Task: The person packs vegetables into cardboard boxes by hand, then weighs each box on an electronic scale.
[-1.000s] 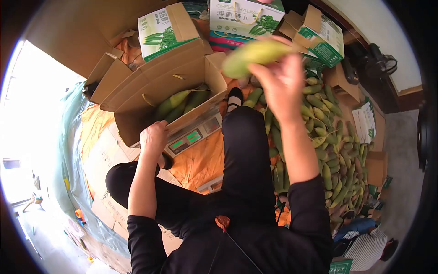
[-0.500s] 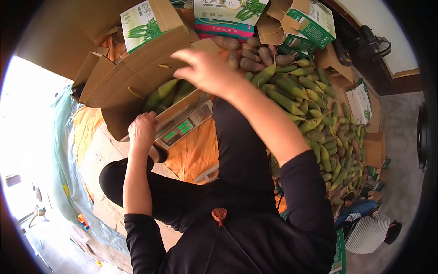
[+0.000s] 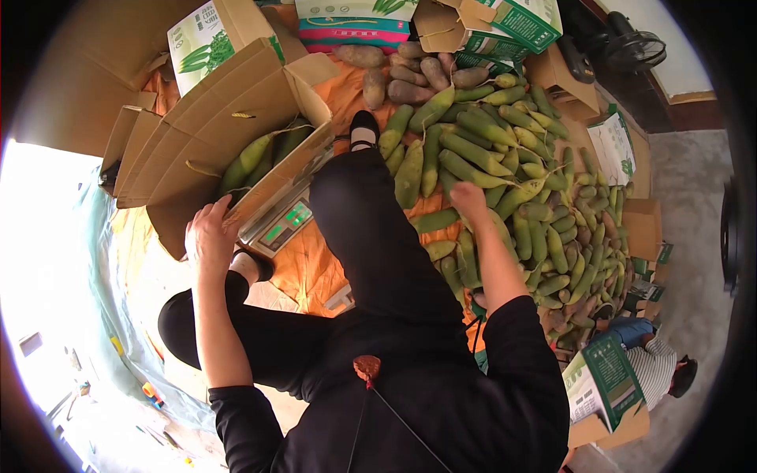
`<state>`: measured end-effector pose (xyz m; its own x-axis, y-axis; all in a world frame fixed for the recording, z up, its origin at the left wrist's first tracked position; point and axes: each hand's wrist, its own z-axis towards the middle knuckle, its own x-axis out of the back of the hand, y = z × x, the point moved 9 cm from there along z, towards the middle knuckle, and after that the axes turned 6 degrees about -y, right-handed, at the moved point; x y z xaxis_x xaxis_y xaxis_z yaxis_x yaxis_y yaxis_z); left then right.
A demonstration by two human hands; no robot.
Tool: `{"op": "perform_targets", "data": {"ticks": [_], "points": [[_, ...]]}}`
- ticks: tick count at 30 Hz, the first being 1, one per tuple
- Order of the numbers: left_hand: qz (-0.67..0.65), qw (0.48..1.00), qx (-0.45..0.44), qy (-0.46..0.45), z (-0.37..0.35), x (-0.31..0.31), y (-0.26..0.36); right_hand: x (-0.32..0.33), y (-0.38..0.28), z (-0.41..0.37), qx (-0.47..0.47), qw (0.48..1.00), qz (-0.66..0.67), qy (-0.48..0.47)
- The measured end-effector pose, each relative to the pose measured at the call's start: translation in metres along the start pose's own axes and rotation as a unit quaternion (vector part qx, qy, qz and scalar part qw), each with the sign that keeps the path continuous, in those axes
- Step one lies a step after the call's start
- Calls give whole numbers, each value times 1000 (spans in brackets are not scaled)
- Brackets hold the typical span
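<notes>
My left hand (image 3: 208, 236) grips the near rim of an open cardboard box (image 3: 272, 183), its fingers bent over the edge. Inside the box lie a few green radishes (image 3: 251, 164). Beneath the box is a scale with a lit green display (image 3: 287, 221). My right hand (image 3: 471, 203) is down at the near side of a large heap of green radishes (image 3: 478, 153). Its fingers look curled in, and whatever they may hold is hidden. One radish (image 3: 435, 221) lies just left of this hand.
Reddish-brown radishes (image 3: 408, 76) lie behind the green heap. Printed cartons (image 3: 206, 49) stand at the back, near a black fan (image 3: 635, 50). An orange sheet (image 3: 303, 276) covers the floor by my legs. At lower right are another carton (image 3: 605, 381) and a person in striped clothing (image 3: 653, 370).
My right hand has moved from above the box, right and down to the radish heap. My left hand stays on the box rim. The camera view has shifted, and a carton now shows at lower right.
</notes>
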<state>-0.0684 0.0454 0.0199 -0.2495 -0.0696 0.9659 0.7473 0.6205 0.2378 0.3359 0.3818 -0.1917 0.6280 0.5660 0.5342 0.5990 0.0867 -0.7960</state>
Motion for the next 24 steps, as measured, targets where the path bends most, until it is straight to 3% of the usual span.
{"op": "perform_targets", "data": {"ticks": [2, 9, 11, 12, 15, 17, 18, 20, 21, 23, 24], "points": [[-5, 1000, 9, -3, 0, 3, -1, -18, 40, -22, -202, 976, 36, -68], [-22, 999, 30, 15, -3, 16, -6, -56, 49, -3, -201, 973, 34, -105], [-21, 999, 33, 21, -5, 16, -8, -55, 13, 17, -4, 977, -208, -55], [-26, 999, 34, 15, -5, 15, -9, -59, 9, 20, -2, 976, -210, -62], [-27, 999, 42, 21, -6, 15, -13, -64, -21, 40, -20, 990, -127, -52], [-15, 999, 35, 14, -6, 13, -14, -62, -38, 48, -70, 987, -142, 26], [-18, 999, 32, 17, -6, 13, -14, -74, -23, 65, -64, 987, -147, 15], [-22, 999, 42, 13, -9, 13, -17, -95, 75, 106, -93, 994, -14, 46], [-24, 999, 37, 15, -8, 15, -16, -104, 111, 126, -86, 995, -15, 36], [-20, 998, 53, 17, -10, 18, -17, -136, 165, 147, -128, 986, 40, -98], [-17, 998, 55, 9, -9, 17, -17, -120, 75, 97, -210, 975, -73, -22]]}}
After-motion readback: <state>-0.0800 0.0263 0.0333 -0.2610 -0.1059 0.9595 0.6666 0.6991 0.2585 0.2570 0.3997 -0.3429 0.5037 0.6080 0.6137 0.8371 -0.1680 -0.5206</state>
